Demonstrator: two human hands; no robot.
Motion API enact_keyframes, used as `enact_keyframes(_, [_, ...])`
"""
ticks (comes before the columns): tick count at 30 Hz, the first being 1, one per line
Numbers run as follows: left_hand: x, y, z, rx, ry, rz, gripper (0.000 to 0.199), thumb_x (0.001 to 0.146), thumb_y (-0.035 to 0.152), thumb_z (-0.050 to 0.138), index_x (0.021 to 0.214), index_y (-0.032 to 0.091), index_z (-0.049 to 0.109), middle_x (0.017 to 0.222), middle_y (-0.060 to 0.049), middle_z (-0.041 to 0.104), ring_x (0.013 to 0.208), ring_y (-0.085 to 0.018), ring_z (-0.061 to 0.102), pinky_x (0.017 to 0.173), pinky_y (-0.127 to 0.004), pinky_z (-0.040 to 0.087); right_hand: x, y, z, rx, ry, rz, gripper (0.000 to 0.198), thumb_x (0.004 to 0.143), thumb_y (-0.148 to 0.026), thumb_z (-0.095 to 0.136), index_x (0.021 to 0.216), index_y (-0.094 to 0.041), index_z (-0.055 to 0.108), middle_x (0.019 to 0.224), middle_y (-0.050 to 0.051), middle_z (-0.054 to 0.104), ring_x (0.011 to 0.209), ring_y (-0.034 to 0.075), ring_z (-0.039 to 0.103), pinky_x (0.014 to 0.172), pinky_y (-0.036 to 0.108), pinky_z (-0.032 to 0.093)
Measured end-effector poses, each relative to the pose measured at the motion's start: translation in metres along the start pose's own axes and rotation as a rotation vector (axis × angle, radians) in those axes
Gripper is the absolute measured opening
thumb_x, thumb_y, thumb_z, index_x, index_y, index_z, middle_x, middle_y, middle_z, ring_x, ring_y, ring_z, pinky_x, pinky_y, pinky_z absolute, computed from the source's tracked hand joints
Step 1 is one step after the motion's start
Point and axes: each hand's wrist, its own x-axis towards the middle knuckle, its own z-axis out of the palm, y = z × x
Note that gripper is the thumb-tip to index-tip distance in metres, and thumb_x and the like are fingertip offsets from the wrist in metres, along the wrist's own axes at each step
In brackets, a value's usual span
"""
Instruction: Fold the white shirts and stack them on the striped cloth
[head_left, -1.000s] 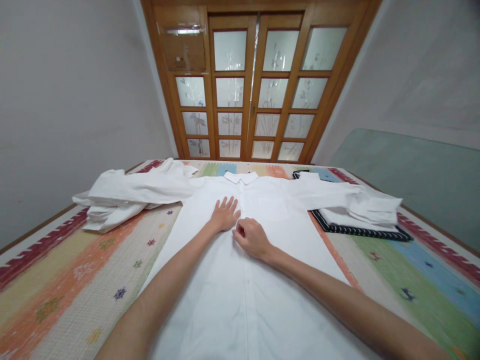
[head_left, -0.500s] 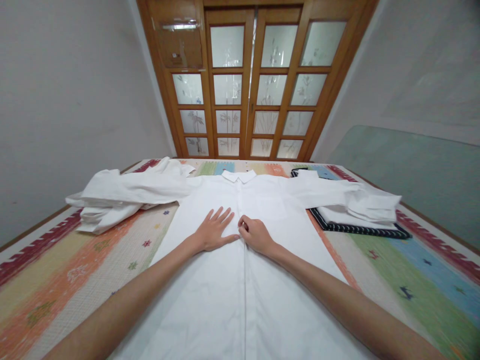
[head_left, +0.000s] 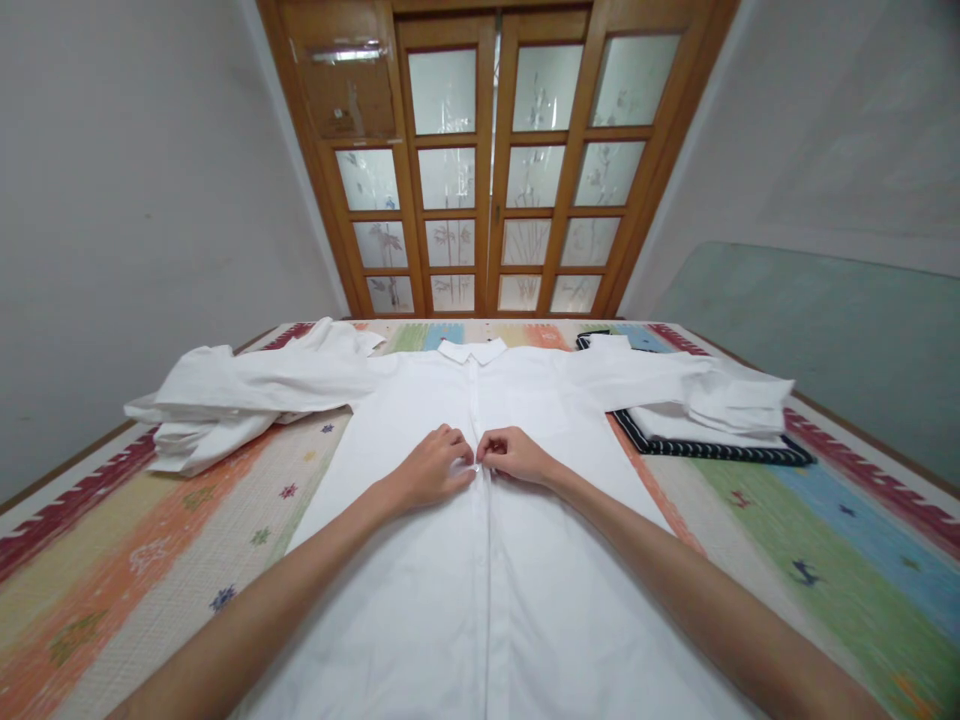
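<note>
A white collared shirt (head_left: 420,600) lies front up with its sleeves stretched to both sides and its collar (head_left: 472,351) at the far end. Over the front placket, at chest height, both hands meet. My left hand (head_left: 439,467) has its fingers curled, thumb and fingertips pinching the placket edge from the left. Pressed together at the same spot from the right, the fingers of my right hand (head_left: 517,455) grip the other placket edge. A small pale spot, perhaps a button, shows between the fingertips. Below the hands the placket runs on toward me.
Under the shirt spreads a striped, patterned cloth (head_left: 750,560). Bunched white fabric (head_left: 202,440) lies by the left sleeve. A folded white item with black striped trim (head_left: 720,450) lies partly beneath the right sleeve. Walls flank the surface, and wooden glass-paned doors (head_left: 484,170) stand beyond.
My left hand, spread flat on the shirt before, has curled its fingers into a pinch at the placket. My right hand stays at the placket, its fingers shifted slightly. The view has moved a little.
</note>
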Motion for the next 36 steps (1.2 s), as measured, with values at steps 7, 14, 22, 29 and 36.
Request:
enact_keyframes(7, [0.006,0.006,0.019,-0.081,0.07,-0.078,0.004,0.075,0.019,0.053,0.077,0.021,0.051,0.075,-0.001,0.054,0.075,-0.018,0.05,0.073,-0.033,0.043,0.0,0.002,-0.006,0.117,-0.103,0.055,0.009,0.065,-0.023,0.065,0.071,-0.016,0.063,0.051,-0.007,0.058,0.041,0.006,0.045,0.044,0.019,0.034])
enact_keyframes(14, [0.001,0.012,0.023,-0.122,0.141,-0.111,0.004,0.078,0.018,0.05,0.079,0.021,0.049,0.077,-0.002,0.053,0.077,-0.019,0.049,0.072,-0.034,0.043,0.002,0.005,-0.008,0.221,-0.101,0.067,0.016,0.061,-0.025,0.072,0.07,-0.015,0.063,0.048,-0.007,0.055,0.043,0.006,0.045,0.044,0.018,0.033])
enact_keyframes(22, [0.0,0.015,0.023,-0.099,0.138,-0.085,0.006,0.079,0.016,0.048,0.08,0.022,0.048,0.077,-0.003,0.053,0.077,-0.019,0.05,0.071,-0.034,0.044,0.0,0.002,-0.006,0.206,-0.095,0.068,0.018,0.061,-0.027,0.073,0.07,-0.015,0.063,0.051,-0.006,0.058,0.044,0.007,0.047,0.045,0.019,0.034])
enact_keyframes(29, [-0.001,0.013,0.02,-0.212,0.152,-0.075,0.006,0.082,0.016,0.048,0.082,0.021,0.051,0.081,-0.004,0.056,0.078,-0.018,0.054,0.072,-0.032,0.046,-0.001,0.002,-0.006,0.247,-0.08,0.062,0.019,0.061,-0.027,0.074,0.071,-0.016,0.062,0.053,-0.006,0.059,0.044,0.006,0.047,0.045,0.019,0.035])
enact_keyframes(36, [-0.001,0.006,0.019,-0.327,0.156,-0.07,0.004,0.081,0.016,0.053,0.082,0.02,0.056,0.082,-0.003,0.059,0.077,-0.016,0.056,0.072,-0.03,0.048,0.001,0.009,-0.005,0.21,-0.084,0.055,0.018,0.063,-0.027,0.074,0.072,-0.016,0.063,0.053,-0.006,0.058,0.047,0.007,0.049,0.047,0.019,0.037])
